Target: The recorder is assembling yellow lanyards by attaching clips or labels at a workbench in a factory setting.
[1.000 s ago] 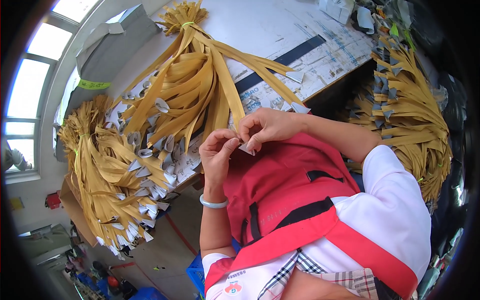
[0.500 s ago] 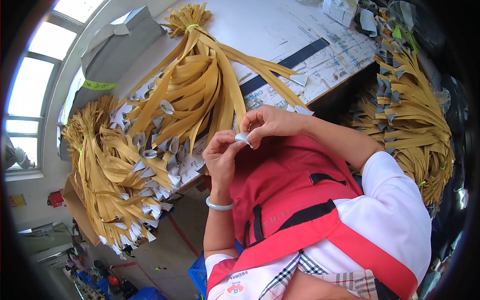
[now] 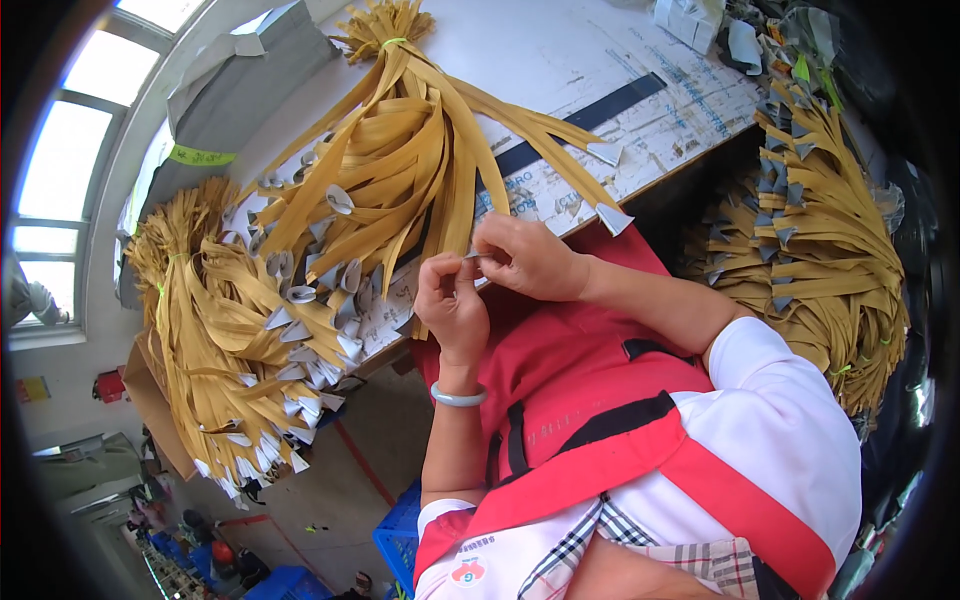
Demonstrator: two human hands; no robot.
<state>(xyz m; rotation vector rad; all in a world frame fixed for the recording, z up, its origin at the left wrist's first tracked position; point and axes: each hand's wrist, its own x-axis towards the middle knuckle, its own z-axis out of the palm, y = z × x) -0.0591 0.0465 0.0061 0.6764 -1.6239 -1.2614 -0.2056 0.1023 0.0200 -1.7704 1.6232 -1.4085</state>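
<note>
A bundle of golden-brown flat strips (image 3: 395, 140), tied near its top with a yellow-green band, spreads over the table toward me. At the near table edge my left hand (image 3: 452, 305) and my right hand (image 3: 530, 258) meet, fingertips pinched almost together. Between them they hold a strip's pale end tab (image 3: 474, 256), mostly covered by the fingers. Two loose strips with folded white end tabs (image 3: 612, 217) stretch out beyond my right hand. Other ends, curled and grey-white, hang left of my left hand.
A second tied bundle of strips (image 3: 205, 330) drapes over the table's left end beside a cardboard box (image 3: 155, 410). More strips with grey tabs (image 3: 815, 220) are piled at right. A grey package (image 3: 250, 80) stands back left; a blue crate (image 3: 398, 530) sits below.
Both hands stay together at the strip end. The fingers have curled in further, hiding most of the white tab that showed before. My right wrist has turned and dropped a little.
</note>
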